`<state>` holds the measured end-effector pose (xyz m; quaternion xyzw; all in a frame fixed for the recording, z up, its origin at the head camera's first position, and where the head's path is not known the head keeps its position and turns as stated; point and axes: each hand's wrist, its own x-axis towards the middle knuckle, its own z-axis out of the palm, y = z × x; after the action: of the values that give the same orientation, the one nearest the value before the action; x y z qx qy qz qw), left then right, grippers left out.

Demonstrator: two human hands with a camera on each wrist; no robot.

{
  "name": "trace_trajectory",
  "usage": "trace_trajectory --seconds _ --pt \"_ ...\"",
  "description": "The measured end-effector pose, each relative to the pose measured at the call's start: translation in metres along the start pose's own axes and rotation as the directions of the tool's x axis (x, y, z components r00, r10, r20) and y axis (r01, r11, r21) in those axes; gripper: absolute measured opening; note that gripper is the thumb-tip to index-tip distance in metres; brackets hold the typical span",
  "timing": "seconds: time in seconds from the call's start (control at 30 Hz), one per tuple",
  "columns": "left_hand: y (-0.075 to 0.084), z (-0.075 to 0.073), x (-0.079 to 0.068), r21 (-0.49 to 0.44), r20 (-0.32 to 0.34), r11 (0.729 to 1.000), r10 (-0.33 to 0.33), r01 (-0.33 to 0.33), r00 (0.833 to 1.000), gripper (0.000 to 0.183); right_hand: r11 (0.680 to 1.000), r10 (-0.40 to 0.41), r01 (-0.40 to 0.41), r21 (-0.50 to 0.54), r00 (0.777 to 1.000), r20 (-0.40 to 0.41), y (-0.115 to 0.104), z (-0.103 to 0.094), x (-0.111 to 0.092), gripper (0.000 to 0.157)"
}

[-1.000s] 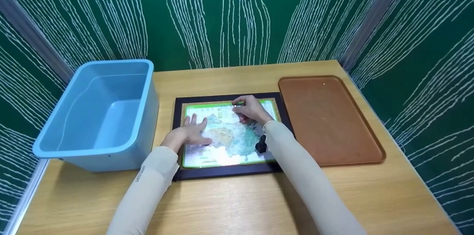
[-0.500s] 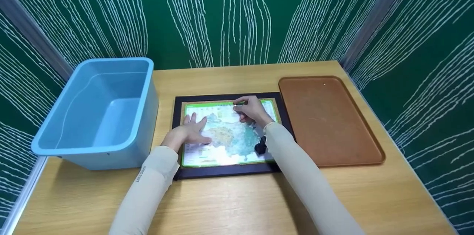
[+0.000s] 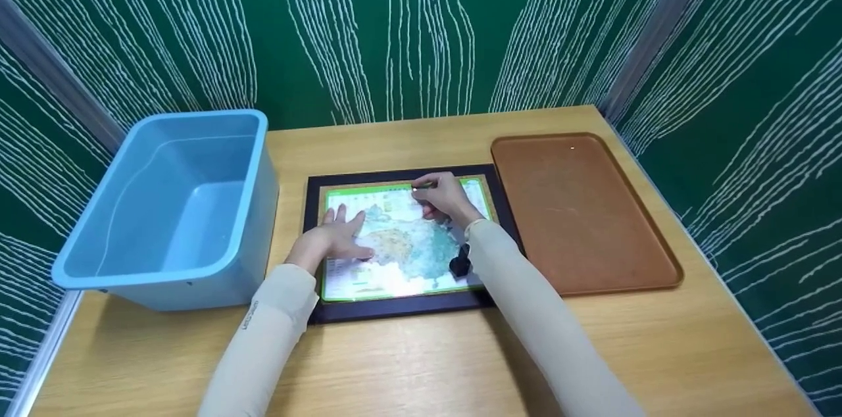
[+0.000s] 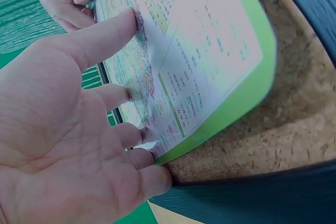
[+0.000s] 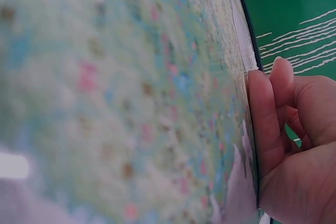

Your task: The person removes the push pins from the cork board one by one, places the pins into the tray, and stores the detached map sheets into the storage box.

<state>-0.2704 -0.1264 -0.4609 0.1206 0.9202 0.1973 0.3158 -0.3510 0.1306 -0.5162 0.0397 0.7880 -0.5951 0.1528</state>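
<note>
A map (image 3: 395, 243) with a bright green border lies on a cork board (image 4: 310, 129) with a dark frame (image 3: 408, 306). My left hand (image 3: 337, 237) rests spread over the map's left part; in the left wrist view its fingertips touch the sheet near a green corner. At the map's far edge, my right hand (image 3: 447, 196) has its thumb and index finger brought together on a small thing with a pale glint, mostly hidden by the fingertips. The right wrist view shows this hand (image 5: 299, 124) at the map's edge, its other fingers curled against the sheet.
A deep blue tub (image 3: 253, 220) stands left of the board. To the right, a flat brown tray (image 3: 579, 220) sits right beside the frame. A small black device (image 3: 460, 264) shows under the right wrist. Green walls (image 3: 296, 88) with white lines enclose the wooden table (image 3: 408, 371).
Both hands keep nearly the same places on the map. The head view has shifted slightly.
</note>
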Motion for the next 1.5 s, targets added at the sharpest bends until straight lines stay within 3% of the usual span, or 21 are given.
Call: trace_trajectory --seconds 0.33,0.6,1.07,1.33,1.5 --pt "0.0026 -0.0010 -0.0003 0.017 -0.015 1.000 0.008 -0.008 1.000 0.091 0.999 -0.027 0.027 0.023 1.000 0.010 -0.0009 -0.0004 -0.0007 0.022" --pt "0.0023 0.0000 -0.0006 0.021 -0.022 1.000 -0.013 0.013 1.000 0.092 1.000 0.016 -0.016 0.020 1.000 0.003 -0.0023 -0.0008 -0.0009 0.022" --pt "0.0027 0.0038 0.0026 -0.007 -0.059 1.000 0.008 -0.009 0.998 0.089 1.000 -0.026 0.026 0.009 1.000 0.003 0.0009 -0.0032 0.0000 0.021" --pt "0.0034 0.0034 0.0024 0.015 -0.045 1.000 -0.002 0.003 0.999 0.089 0.997 -0.073 0.072 -0.028 0.997 -0.010 0.0049 -0.0010 -0.0016 0.021" --pt "0.0037 0.0022 0.0009 0.022 -0.056 1.000 0.004 -0.003 0.998 0.089 0.998 -0.053 0.052 -0.036 0.998 -0.028 0.0028 0.0009 -0.0021 0.019"
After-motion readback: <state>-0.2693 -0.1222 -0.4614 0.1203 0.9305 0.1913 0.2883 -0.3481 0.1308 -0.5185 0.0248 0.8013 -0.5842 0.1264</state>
